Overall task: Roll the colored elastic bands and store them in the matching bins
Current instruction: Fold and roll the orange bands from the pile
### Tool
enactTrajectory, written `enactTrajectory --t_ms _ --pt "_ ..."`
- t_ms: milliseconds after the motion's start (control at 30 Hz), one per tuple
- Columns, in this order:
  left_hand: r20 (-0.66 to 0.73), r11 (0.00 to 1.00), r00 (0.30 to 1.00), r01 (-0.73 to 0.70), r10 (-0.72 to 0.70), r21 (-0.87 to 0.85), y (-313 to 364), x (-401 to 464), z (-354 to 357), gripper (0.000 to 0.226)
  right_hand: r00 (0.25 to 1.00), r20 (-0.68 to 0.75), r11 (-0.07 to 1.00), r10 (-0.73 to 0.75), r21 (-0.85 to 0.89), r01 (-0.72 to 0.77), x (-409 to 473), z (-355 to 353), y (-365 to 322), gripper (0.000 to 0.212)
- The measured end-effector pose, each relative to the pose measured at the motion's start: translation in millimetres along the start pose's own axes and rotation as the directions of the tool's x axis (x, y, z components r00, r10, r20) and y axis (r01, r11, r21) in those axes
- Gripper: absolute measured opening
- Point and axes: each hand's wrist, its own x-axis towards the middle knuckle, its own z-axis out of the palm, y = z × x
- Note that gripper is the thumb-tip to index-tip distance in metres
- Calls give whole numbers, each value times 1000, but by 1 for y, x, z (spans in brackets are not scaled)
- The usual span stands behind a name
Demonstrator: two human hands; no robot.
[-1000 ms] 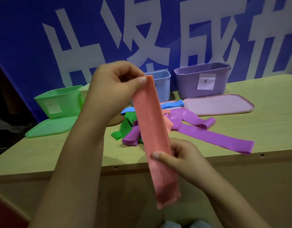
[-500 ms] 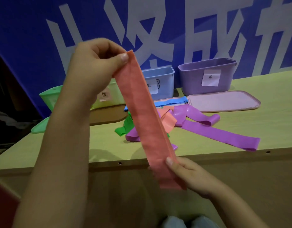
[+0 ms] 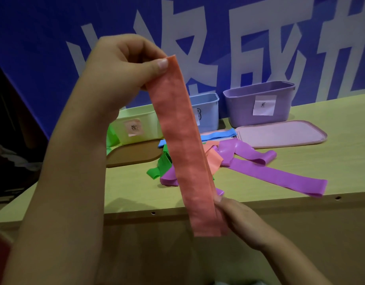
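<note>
An orange elastic band [image 3: 185, 145] is stretched flat and slanted between my hands, in front of the table. My left hand [image 3: 124, 66] pinches its top end, thumb on the front. Lower down, my right hand [image 3: 237, 219] grips its bottom end just below the table's front edge. Behind it on the table lies a heap of bands: purple [image 3: 276, 175], green [image 3: 161, 165], blue [image 3: 218, 134] and another orange one [image 3: 213, 157]. At the back stand a pale yellow bin [image 3: 136, 126], a light blue bin [image 3: 208, 112] and a purple bin [image 3: 259, 103], each labelled.
A pink lid [image 3: 280, 133] lies before the purple bin and a brown lid [image 3: 132, 154] before the yellow bin. A green bin [image 3: 111, 136] peeks out behind my left forearm. The wooden table's front edge [image 3: 152, 212] runs under my hands. A blue banner wall stands behind.
My left hand has risen with the band's top end while my right hand slid down to its bottom end, drawing the orange band out straight. The view shifted, hiding most of the green bin.
</note>
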Motion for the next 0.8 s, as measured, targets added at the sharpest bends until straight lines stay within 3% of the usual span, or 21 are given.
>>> enactTrajectory --t_ms 67,167,333,400,533,800 --pt "1 1000 1000 -3 3 1 1 1 -2 8 989 -1 978 -151 -144 149 0 2 -3 28" --pt "8 1000 1000 -8 8 8 2 2 -4 8 954 -41 941 -298 -182 286 3 4 -2 26" --pt "4 1000 1000 -1 1 0 1 3 -5 6 858 -108 809 -503 -410 422 2 6 0 45" --pt "8 1000 1000 2 -2 3 0 4 -5 7 828 -56 746 -557 -472 470 5 5 2 32" --pt "0 1000 1000 -2 2 20 -1 5 -6 8 829 -71 757 -555 -456 467 8 4 3 6" --pt "1 1000 1000 9 -9 16 -6 5 -7 9 845 -35 780 -533 -407 475 10 4 4 20"
